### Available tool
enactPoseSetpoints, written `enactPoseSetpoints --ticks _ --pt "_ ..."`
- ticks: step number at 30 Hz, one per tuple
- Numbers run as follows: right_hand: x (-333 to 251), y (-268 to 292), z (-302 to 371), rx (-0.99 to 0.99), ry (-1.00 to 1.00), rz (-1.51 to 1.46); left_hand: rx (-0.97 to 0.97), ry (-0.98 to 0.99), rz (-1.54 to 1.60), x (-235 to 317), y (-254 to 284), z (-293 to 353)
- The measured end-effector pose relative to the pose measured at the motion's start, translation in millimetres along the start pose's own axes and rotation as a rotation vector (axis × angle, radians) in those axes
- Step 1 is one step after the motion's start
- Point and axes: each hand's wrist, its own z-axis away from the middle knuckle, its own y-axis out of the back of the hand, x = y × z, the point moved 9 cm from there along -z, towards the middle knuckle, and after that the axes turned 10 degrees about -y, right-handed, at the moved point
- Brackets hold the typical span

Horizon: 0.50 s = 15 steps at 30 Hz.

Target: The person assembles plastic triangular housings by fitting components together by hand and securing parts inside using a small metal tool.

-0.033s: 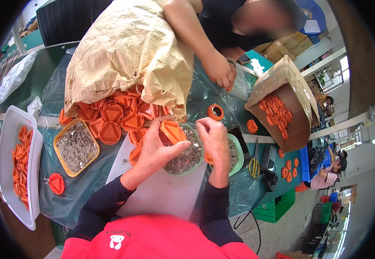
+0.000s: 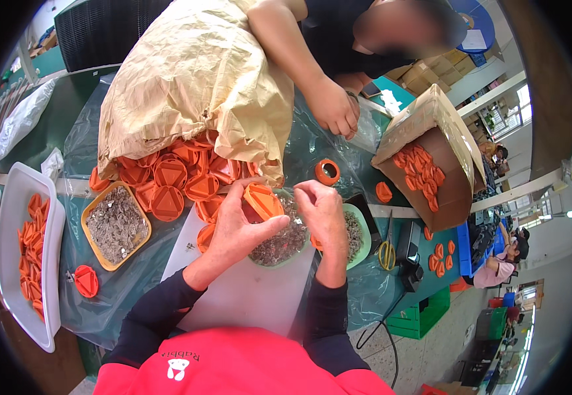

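Observation:
My left hand (image 2: 233,227) grips an orange round plastic part (image 2: 263,201) between thumb and fingers, tilted over a pale green tray (image 2: 271,266) of small silvery metal pieces (image 2: 284,242). Just right of that part, my right hand (image 2: 325,214) is raised with thumb and fingertips pinched together. Whatever the pinch holds is too small to make out. Beneath the right wrist, a bit of orange plastic (image 2: 316,243) peeks out beside a second green tray (image 2: 367,238). Many more orange parts (image 2: 169,172) spill from a large tan sack (image 2: 193,79) beyond my hands.
A yellow tray (image 2: 112,264) of metal pieces and a white bin (image 2: 52,263) of orange parts stand left. To the right are scissors (image 2: 387,253), a tilted cardboard box (image 2: 454,191) and a green crate (image 2: 431,316). Across the table, another person's hand (image 2: 334,108) rests near the sack.
The fingertips of my right hand have shifted slightly left, toward the orange part. My left hand keeps its hold on that part, nearly still.

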Motion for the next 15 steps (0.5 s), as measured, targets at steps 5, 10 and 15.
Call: enactPoseSetpoints --ticks 5,10,15 --pt "-14 -13 18 -0.210 -0.025 -0.414 -0.028 -0.022 0.154 7 -7 -3" --pt "-17 -7 26 -0.192 -0.063 -0.604 -0.083 -0.071 0.175 12 -9 -6" --pt "7 25 14 0.328 0.046 -0.237 -0.061 -0.042 0.167 11 -8 -5"
